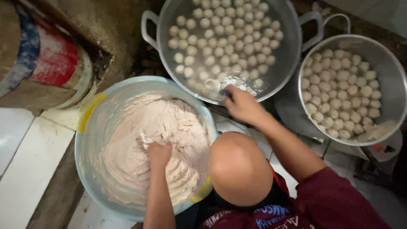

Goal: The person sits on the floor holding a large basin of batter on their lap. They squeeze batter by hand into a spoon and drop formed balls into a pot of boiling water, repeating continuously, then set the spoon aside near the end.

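My left hand [159,153] is sunk into pale pinkish paste [140,140] that fills a light blue plastic basin [91,140], fingers closed on a lump of it. My right hand [242,105] reaches over the near rim of a big metal pot [292,46] of water in which several white balls [224,42] float. It is blurred and pinches a small dark utensil [229,95] just above the water. A bare head [238,167] and a maroon shirt [335,199] fill the lower middle of the view.
A second metal pot [396,80] at the right holds several more white balls, with some paste at its near edge. A red, white and blue painted cylinder [51,59] lies at the upper left. White floor tiles [25,169] run along the left.
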